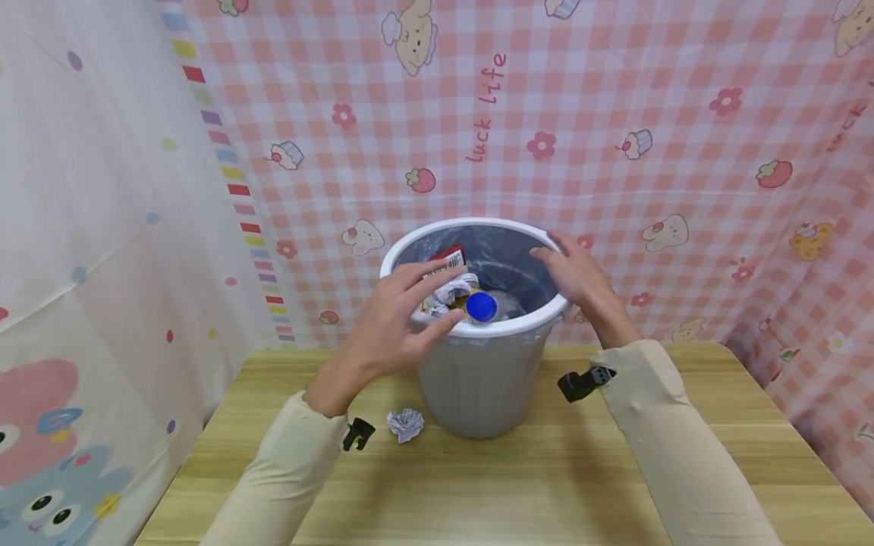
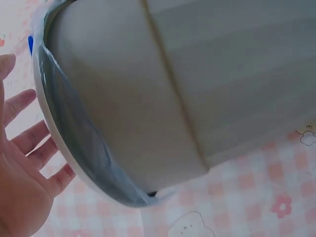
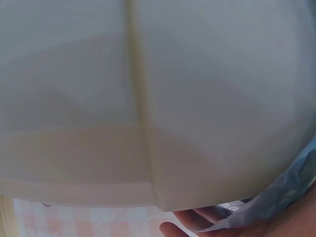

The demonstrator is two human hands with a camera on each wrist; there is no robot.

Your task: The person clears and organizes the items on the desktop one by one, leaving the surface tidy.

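A grey trash bin (image 1: 481,387) with a white rim (image 1: 501,326) stands upright on the table, lined with a thin plastic bag (image 1: 539,292). Inside, near the front left, lie a blue-capped bottle (image 1: 482,307), crumpled paper (image 1: 452,291) and a red and white packet (image 1: 452,256). My left hand (image 1: 396,315) is at the rim's left side, fingers straight and spread over the opening. At the right side, my right hand (image 1: 580,274) holds the rim, thumb inside and fingers outside; in the right wrist view its fingers (image 3: 197,219) show beside the overhanging bag edge.
A crumpled paper ball (image 1: 406,425) lies on the wooden table (image 1: 437,485), left of the bin's base. Behind the bin hangs a pink checked cloth (image 1: 587,182), and a white patterned cloth (image 1: 116,227) hangs on the left.
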